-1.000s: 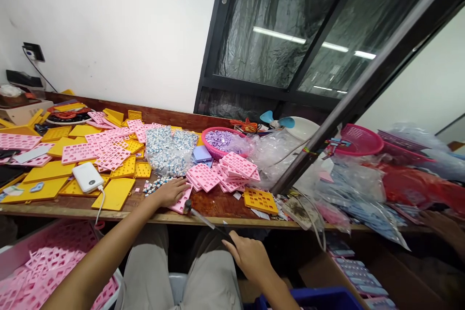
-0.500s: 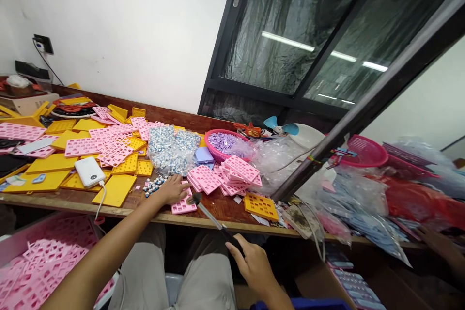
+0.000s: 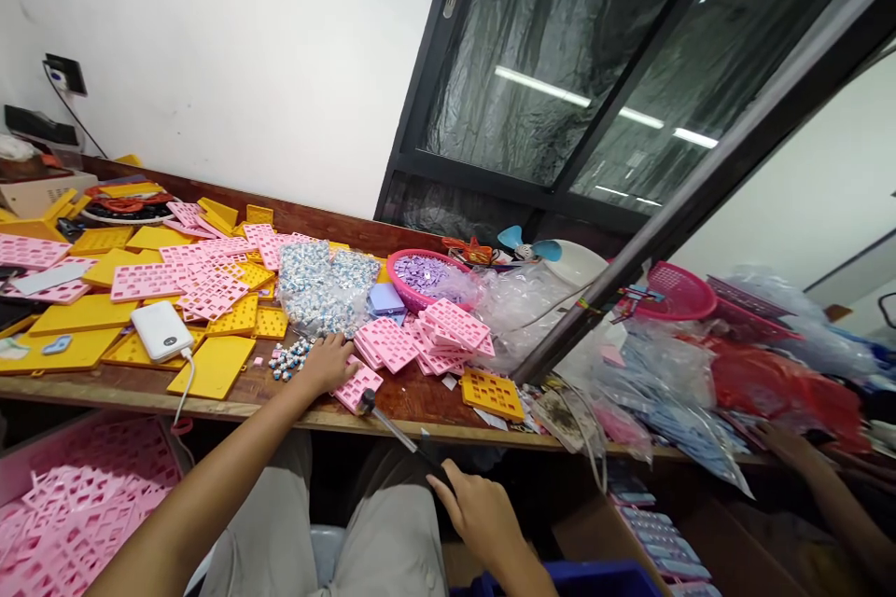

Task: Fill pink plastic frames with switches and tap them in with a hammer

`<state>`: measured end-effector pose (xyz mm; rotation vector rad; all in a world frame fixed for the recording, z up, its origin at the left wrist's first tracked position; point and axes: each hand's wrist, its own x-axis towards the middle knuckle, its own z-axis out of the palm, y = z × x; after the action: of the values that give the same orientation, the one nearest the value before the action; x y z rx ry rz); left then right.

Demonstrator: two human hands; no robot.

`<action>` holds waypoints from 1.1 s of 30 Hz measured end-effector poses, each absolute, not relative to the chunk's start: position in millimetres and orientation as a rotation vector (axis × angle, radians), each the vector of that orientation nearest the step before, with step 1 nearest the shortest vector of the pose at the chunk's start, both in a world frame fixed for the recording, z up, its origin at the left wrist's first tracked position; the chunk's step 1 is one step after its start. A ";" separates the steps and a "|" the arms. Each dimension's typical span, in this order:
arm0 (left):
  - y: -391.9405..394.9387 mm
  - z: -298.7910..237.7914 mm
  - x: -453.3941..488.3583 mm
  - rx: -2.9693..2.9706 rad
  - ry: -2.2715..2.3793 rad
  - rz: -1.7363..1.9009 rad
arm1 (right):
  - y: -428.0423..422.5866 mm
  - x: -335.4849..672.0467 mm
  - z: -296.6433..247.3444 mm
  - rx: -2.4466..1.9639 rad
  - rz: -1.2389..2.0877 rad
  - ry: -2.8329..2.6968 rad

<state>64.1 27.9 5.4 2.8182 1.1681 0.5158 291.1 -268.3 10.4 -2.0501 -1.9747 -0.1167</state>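
On the near edge of the table lies a small pink tray (image 3: 359,384) with square recesses. My left hand (image 3: 326,364) is at its left side, fingers closed over the tray's edge; the fingertips are partly hidden. Small blue-and-white beads (image 3: 286,359) are heaped just left of that hand. My right hand (image 3: 480,513) grips the dark handle of a brush (image 3: 392,429) with a silvery shaft. The dark brush head is at the tray's lower right corner. Behind my left hand are clear bags of blue-and-white beads (image 3: 323,284).
Pink trays (image 3: 385,343) are stacked right of my left hand, near a yellow tray (image 3: 492,394). A pink basket (image 3: 396,284) holds purple pieces. A white power bank (image 3: 162,331) trails a cable. A slanted post (image 3: 595,284) crosses the right side. Another person's hand (image 3: 788,443) is far right.
The pink tray under my left hand has turned slightly. The brush head has shifted from the tray's upper surface toward its lower right corner. The whole view has moved slightly.
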 end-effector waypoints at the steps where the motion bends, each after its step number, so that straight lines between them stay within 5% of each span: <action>1: 28.0 4.7 64.2 2.817 1.161 0.523 | -269.7 293.0 8.4 -2.071 -0.137 -2.008; 14: 31.3 7.1 55.1 2.820 1.111 0.607 | -256.6 276.4 25.5 -1.912 0.137 -1.745; 26: 26.6 10.1 53.4 2.824 1.026 0.640 | -249.6 273.5 18.6 -2.173 -0.030 -1.969; 33: 17.9 21.8 45.6 2.889 0.723 0.551 | -280.3 338.2 14.9 -2.193 -0.077 -1.597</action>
<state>45.6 17.9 21.8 2.8890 0.7229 0.5507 338.2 -280.3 14.9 -2.1926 -1.5970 -0.0771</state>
